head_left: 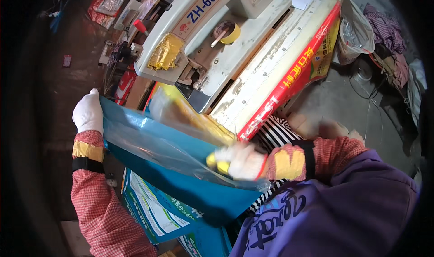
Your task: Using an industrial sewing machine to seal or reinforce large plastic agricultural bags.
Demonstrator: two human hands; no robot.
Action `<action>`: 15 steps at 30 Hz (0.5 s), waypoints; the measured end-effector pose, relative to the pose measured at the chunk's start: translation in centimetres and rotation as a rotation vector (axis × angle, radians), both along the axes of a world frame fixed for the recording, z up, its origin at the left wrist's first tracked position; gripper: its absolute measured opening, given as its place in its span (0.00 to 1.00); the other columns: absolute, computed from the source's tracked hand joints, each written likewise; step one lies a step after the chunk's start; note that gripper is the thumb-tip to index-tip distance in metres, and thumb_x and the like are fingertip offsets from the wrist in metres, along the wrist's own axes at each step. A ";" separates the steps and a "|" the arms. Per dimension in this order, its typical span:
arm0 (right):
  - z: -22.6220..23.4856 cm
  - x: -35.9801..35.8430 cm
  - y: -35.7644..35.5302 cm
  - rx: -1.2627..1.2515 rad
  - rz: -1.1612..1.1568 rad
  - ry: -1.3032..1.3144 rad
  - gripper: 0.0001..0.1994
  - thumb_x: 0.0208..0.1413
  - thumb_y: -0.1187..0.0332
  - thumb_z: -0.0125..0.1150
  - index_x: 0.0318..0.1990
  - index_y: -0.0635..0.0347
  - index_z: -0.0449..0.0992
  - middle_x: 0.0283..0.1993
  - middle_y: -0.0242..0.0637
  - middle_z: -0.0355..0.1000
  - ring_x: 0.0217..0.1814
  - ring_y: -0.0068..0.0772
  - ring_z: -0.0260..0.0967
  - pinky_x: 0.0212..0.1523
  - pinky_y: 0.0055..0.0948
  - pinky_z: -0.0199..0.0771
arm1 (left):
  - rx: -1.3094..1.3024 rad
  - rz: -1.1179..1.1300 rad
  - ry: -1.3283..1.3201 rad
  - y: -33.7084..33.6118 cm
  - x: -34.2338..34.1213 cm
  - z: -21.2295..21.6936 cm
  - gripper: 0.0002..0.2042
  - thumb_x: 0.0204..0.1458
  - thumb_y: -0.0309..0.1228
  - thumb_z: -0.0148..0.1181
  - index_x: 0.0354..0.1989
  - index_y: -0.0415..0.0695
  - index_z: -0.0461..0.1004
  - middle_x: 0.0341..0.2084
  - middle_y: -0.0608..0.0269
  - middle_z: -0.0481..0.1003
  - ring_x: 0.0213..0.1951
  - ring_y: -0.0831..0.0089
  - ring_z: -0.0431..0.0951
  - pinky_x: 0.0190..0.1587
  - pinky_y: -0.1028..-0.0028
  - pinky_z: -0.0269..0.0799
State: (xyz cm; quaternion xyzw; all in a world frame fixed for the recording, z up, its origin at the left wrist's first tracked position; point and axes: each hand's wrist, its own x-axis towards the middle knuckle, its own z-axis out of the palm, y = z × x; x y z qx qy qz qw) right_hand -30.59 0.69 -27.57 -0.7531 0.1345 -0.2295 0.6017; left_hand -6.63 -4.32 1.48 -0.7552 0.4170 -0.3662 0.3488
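Observation:
My left hand (88, 112), in a white knitted glove, is closed on the upper left corner of a large blue woven bag (190, 198). A clear plastic liner (158, 146) shows along the bag's mouth, which stretches from my left hand toward the right. Over the right end of that mouth is my right hand (239, 161), gloved in white with yellow on the fingertips. It is smeared by motion, so its grip on the liner or bag cannot be made out. Printed blue and white panels of the bag hang down across my lap.
A grey industrial sewing machine (217, 21) stands ahead, with a yellow tape roll (231, 32) on its bed. A white worktable (257, 83) edged by a red and yellow printed sheet (289, 78) extends right. A clear sack (355, 33) and crumpled cloth (384, 28) lie at far right.

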 end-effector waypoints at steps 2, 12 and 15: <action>2.9 -1.9 -2.5 -0.281 -0.356 -0.037 0.18 0.44 0.69 0.59 0.46 0.52 0.70 0.37 0.42 0.71 0.38 0.46 0.69 0.40 0.39 0.69 | 0.016 -0.025 -0.001 -0.9 -0.9 -0.5 0.10 0.54 0.28 0.42 0.39 0.44 0.70 0.33 0.54 0.76 0.38 0.58 0.77 0.37 0.62 0.73; 3.0 -1.0 -4.0 -0.115 -0.218 0.025 0.22 0.50 0.65 0.55 0.54 0.55 0.64 0.28 0.38 0.73 0.26 0.37 0.72 0.28 0.35 0.72 | 0.060 -0.110 0.040 -2.7 -1.1 -2.7 0.10 0.55 0.28 0.42 0.40 0.44 0.70 0.33 0.53 0.76 0.37 0.56 0.77 0.38 0.62 0.73; 2.6 0.5 -4.8 0.147 0.030 0.362 0.19 0.49 0.65 0.55 0.49 0.58 0.68 0.27 0.37 0.73 0.29 0.32 0.73 0.29 0.32 0.72 | 0.082 -0.099 0.062 -2.5 -0.6 -3.1 0.11 0.56 0.29 0.41 0.42 0.44 0.70 0.33 0.52 0.76 0.38 0.56 0.77 0.39 0.64 0.73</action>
